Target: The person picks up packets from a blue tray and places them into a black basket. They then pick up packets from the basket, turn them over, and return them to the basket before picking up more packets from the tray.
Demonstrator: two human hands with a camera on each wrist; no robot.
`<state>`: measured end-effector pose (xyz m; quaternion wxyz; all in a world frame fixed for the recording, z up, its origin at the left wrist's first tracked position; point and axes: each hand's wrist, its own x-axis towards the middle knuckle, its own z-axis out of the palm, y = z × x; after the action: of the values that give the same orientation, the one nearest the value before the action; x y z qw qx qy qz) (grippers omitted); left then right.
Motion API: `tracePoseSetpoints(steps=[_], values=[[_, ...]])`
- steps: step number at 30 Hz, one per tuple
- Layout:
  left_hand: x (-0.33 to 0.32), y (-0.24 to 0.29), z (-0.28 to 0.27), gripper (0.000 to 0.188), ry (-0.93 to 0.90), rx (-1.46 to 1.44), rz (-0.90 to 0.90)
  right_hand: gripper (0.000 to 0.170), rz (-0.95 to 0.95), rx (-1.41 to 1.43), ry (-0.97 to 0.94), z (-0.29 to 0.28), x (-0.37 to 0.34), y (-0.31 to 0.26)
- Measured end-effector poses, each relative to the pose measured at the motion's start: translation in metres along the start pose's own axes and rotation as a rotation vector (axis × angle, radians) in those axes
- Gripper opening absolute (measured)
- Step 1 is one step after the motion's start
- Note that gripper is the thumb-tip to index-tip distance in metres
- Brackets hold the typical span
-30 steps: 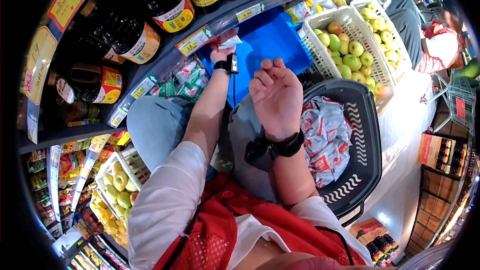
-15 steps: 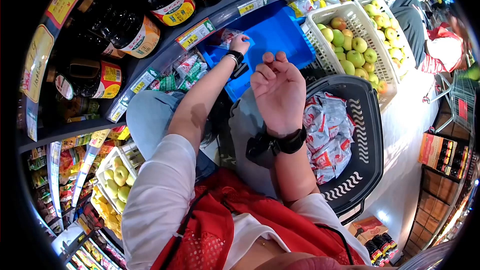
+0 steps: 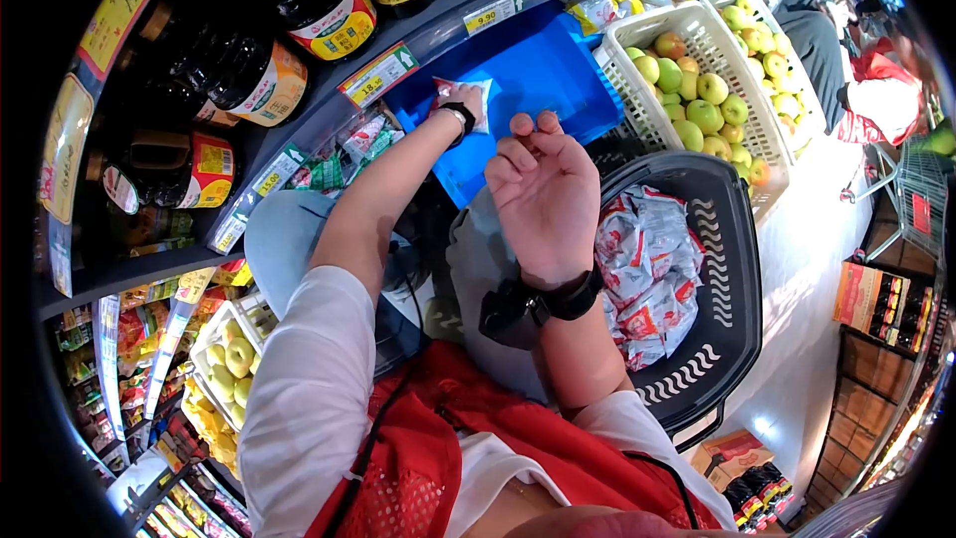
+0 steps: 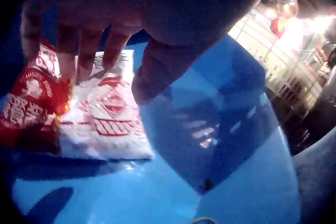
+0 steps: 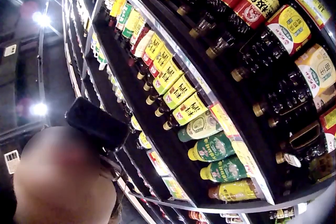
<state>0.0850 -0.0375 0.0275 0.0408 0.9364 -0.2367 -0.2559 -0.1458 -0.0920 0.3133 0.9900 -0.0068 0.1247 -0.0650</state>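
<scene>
My left hand point(image 3: 463, 105) is inside the blue bin point(image 3: 558, 70), palm down over a white packet with red print point(image 4: 113, 113). Its fingers curl at the packet's upper part and the thumb lies against the right edge, gripping it. Just left of that, a red section of packaging with white lettering point(image 4: 26, 108) overlaps the white one. A shadow falls on the blue plastic below. Palm up above the knee, my right hand point(image 3: 546, 194) has loosely bent fingers and holds nothing. Beside it, a dark grey shopping basket point(image 3: 735, 269) contains several white-and-red packets point(image 3: 652, 284).
White crates point(image 3: 762, 184) of green apples point(image 3: 707, 90) stand right of the bin. Above it runs a shelf edge with price tags point(image 3: 378, 77) and large dark sauce bottles point(image 3: 329, 15). Green-and-white packets point(image 3: 363, 139) lie left of it. Another person point(image 3: 876, 90) crouches at the far right.
My left hand has moved right within the bin, then back down and left over the white packet, which now shows flat beneath it. The right hand stays nearly where it was.
</scene>
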Motion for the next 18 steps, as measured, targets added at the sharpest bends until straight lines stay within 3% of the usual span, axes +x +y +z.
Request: tracePoseSetpoints(steps=[1, 4, 8, 16, 18], values=[[0.003, -0.004, 0.002, 0.041, 0.080, -0.015, 0.020, 0.009, 0.002, 0.009, 0.005, 0.001, 0.000, 0.000], [0.014, -0.023, 0.030, 0.067, 0.189, 0.247, 0.166, 0.009, -0.006, -0.021, 0.040, 0.005, -0.001, 0.001], [0.030, -0.019, 0.047, 0.080, 0.243, 0.414, 0.208, 0.009, 0.004, -0.021, 0.033, 0.005, 0.001, 0.001], [0.047, 0.008, 0.034, 0.051, 0.081, 0.478, 0.261, 0.010, 0.037, 0.053, 0.078, 0.001, 0.001, -0.001], [0.044, 0.006, 0.024, 0.049, 0.089, 0.483, 0.126, 0.010, 0.032, 0.069, 0.078, 0.000, 0.001, -0.003]])
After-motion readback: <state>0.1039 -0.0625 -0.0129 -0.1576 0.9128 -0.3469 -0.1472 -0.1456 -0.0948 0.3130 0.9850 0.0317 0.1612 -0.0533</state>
